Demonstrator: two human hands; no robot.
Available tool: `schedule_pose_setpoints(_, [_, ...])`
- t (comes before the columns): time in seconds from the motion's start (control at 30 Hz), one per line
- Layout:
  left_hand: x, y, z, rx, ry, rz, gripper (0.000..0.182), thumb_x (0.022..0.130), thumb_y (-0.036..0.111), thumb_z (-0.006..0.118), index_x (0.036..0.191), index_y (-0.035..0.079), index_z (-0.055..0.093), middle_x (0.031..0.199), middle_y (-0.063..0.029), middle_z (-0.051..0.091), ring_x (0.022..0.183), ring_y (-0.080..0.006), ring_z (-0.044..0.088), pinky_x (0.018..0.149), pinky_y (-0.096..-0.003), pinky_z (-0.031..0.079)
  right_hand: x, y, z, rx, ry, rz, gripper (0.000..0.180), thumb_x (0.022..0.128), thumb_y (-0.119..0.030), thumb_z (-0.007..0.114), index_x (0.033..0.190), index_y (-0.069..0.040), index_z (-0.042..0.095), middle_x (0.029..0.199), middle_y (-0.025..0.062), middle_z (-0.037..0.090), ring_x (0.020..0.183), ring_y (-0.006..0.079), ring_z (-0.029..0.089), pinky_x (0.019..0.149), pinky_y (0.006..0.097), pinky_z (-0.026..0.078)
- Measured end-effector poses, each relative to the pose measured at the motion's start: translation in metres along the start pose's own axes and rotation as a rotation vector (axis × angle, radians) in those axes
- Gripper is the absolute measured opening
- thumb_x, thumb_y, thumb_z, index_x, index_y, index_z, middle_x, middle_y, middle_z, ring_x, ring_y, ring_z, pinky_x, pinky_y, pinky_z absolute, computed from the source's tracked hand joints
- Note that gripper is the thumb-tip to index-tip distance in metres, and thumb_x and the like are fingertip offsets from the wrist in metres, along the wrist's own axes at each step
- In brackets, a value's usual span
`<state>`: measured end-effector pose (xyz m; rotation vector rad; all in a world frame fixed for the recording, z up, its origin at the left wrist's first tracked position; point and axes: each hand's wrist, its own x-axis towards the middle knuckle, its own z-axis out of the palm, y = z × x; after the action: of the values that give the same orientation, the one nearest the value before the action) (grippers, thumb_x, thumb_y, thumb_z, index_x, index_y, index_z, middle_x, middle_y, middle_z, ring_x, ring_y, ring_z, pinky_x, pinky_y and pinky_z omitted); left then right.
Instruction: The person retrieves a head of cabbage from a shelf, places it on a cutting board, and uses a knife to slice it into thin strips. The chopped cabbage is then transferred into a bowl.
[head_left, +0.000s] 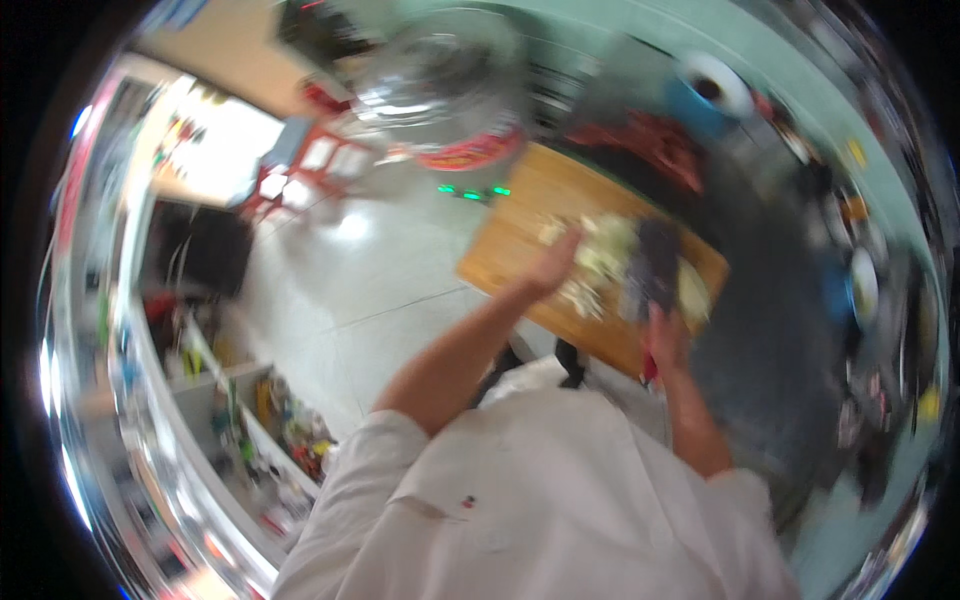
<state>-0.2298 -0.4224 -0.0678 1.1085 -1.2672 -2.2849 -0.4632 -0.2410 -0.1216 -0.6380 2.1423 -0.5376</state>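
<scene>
A wooden cutting board (517, 217) lies before me with a heap of pale green chopped vegetable (609, 244) on it. In my right hand (669, 339) is the red handle of a cleaver (658, 259). Its wide dark blade lies over the board, at the right side of the heap. Just right of the blade is a larger pale vegetable piece (693, 289), its kind unclear. My left hand (556, 262) is at the left edge of the heap. Blur hides whether its fingers hold any pieces.
Beyond the board stands a large metal pot (442, 82), with green lit digits (472, 194) below it. Raw red meat (645, 146) lies behind the board near a blue container (701, 97). A dark metal counter (772, 337) extends right. Red chairs (311, 169) and stocked shelves (247, 420) are left.
</scene>
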Motion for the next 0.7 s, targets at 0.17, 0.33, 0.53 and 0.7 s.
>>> schedule_pose_setpoints(0.17, [-0.038, -0.002, 0.012, 0.526, 0.520, 0.169, 0.058, 0.093, 0.026, 0.069, 0.147, 0.009, 0.057, 0.145, -0.0222, 0.061, 0.133, -0.0403, 0.058, 0.111, -0.0495, 0.047, 0.011, -0.053, 0.040, 0.104, -0.071, -0.348, 0.047, 0.105, -0.048, 0.056, 0.111, -0.002, 0.062, 0.095, 0.0179, 0.069, 0.083, 0.0311, 0.070, 0.077, 0.0495, 0.054])
schedule_pose_setpoints(0.33, [-0.132, -0.033, -0.074, 0.174, 0.797, 0.423, 0.037, 0.092, 0.031, 0.067, 0.113, 0.001, 0.071, 0.112, -0.0164, 0.076, 0.104, -0.0318, 0.071, 0.093, -0.0442, 0.055, -0.005, -0.134, 0.123, 0.022, -0.202, -0.522, 0.049, 0.104, -0.048, 0.057, 0.119, -0.002, 0.058, 0.105, 0.0186, 0.067, 0.090, 0.0315, 0.068, 0.081, 0.0497, 0.054])
schedule_pose_setpoints(0.53, [-0.433, -0.179, -0.185, -0.732, 1.057, 0.349, 0.042, 0.105, 0.039, 0.065, 0.139, 0.014, 0.061, 0.126, -0.0037, 0.069, 0.110, -0.0162, 0.068, 0.093, -0.0349, 0.058, -0.097, -0.208, 0.277, -0.092, -0.468, -0.646, 0.053, 0.104, -0.048, 0.057, 0.129, -0.002, 0.054, 0.117, 0.0195, 0.064, 0.099, 0.0319, 0.067, 0.085, 0.0499, 0.054])
schedule_pose_setpoints(0.7, [-0.693, -0.323, -0.153, -1.131, 1.497, 0.569, 0.024, 0.103, 0.033, 0.066, 0.110, 0.011, 0.069, 0.098, -0.0024, 0.071, 0.087, -0.0144, 0.069, 0.080, -0.0303, 0.057, -0.204, -0.236, 0.409, -0.176, -0.629, -0.642, 0.057, 0.104, -0.048, 0.058, 0.137, -0.002, 0.050, 0.127, 0.0202, 0.061, 0.107, 0.0323, 0.065, 0.089, 0.0500, 0.054])
